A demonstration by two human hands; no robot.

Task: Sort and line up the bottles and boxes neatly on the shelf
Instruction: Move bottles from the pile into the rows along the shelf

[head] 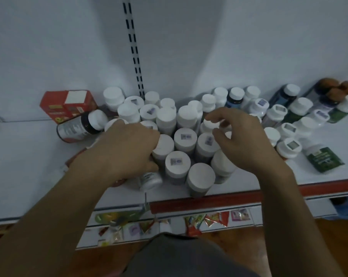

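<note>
The step in hand is judged to be the tightening of the middle group. The white-capped plastic bottles (185,136) are packed upright, cap against cap, at the centre of the white metal shelf (29,156), but their rows are not yet straight. The task is reckoned to be about half done.

A dark bottle with a white cap (79,126) is lying on its side at the left edge of the group. It is just in front of the red cardboard box (67,104), which stands against the back panel. To the right, a looser spread of green- and blue-labelled bottles (301,108) runs towards the back. A flat green packet (325,158) lies apart from them near the front edge.

The left hand (127,150) is set against the left side of the group. Its fingers and thumb are curled round a grey-bodied bottle with a plain white cap (164,145) in the front rows.

The right hand (247,140) is held over the right side of the group, half open. Its forefinger and thumb are curved to either side of a small white-capped bottle (209,124). Whether that bottle is actually pinched cannot be told.

For the next move, care would be called for because the neighbours stand so close. The gripped bottle would best be shifted slowly and kept upright so that none is tipped. The fallen dark bottle would then have to be stood up, and the box and packet set apart from the bottles.
</note>
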